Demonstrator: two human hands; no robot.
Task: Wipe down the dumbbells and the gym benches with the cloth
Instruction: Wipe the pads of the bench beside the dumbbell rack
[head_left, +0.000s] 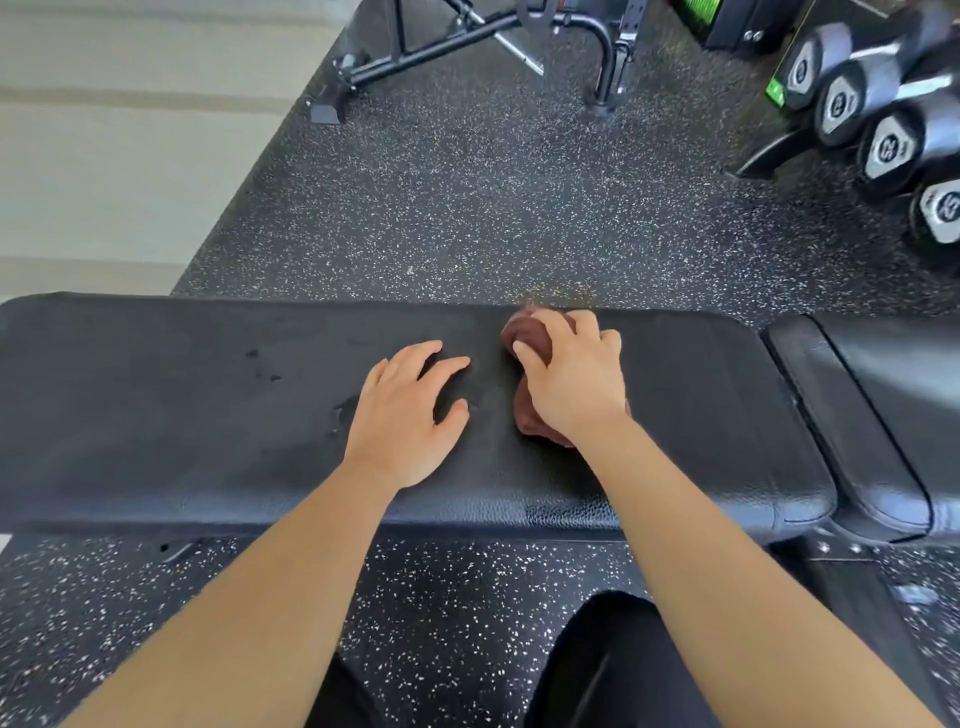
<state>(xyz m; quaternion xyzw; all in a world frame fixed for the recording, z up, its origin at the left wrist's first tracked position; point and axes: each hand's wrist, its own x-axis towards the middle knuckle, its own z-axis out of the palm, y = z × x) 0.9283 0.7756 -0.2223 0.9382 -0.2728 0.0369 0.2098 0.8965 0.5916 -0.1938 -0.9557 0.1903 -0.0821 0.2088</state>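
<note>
A black padded gym bench (182, 415) runs across the view in front of me, with a few wet spots on its left half. My right hand (574, 379) presses a bunched brown cloth (530, 335) onto the pad near its far edge. Most of the cloth is hidden under that hand. My left hand (405, 410) rests flat on the pad just left of the cloth, fingers spread, holding nothing. Several black dumbbells (891, 148) with silver end caps sit on a rack at the upper right.
A second bench pad (893, 395) joins on the right across a narrow gap. A black steel equipment frame (467, 41) stands on the speckled rubber floor (467, 208) beyond the bench. Pale flooring lies at the far left.
</note>
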